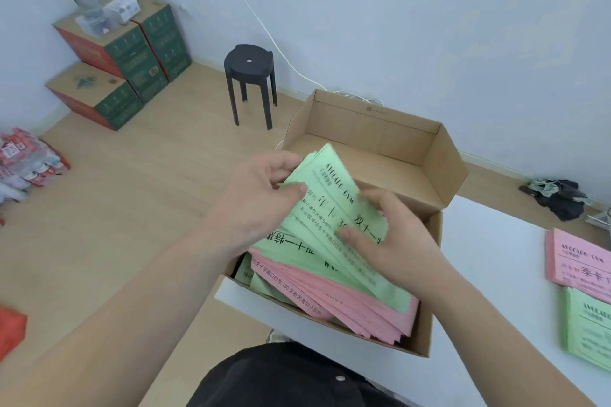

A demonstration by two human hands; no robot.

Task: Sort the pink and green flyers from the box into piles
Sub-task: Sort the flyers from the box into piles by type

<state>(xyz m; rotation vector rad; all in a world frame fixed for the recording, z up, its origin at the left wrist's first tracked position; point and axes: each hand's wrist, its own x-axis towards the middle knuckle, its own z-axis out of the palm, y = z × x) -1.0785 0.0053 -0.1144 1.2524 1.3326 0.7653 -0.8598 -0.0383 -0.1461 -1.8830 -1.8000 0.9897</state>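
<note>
Our left hand pinches the far end of a fanned bundle of green flyers, thumb on top. Our right hand grips its near side, thumb on the print. We hold the bundle just above the pink flyers in the open box. Off to the right, the white surface carries a pink pile and, nearer us, a green pile.

Left hand and right hand close together, thumbs atop pinched green flyers.
</note>
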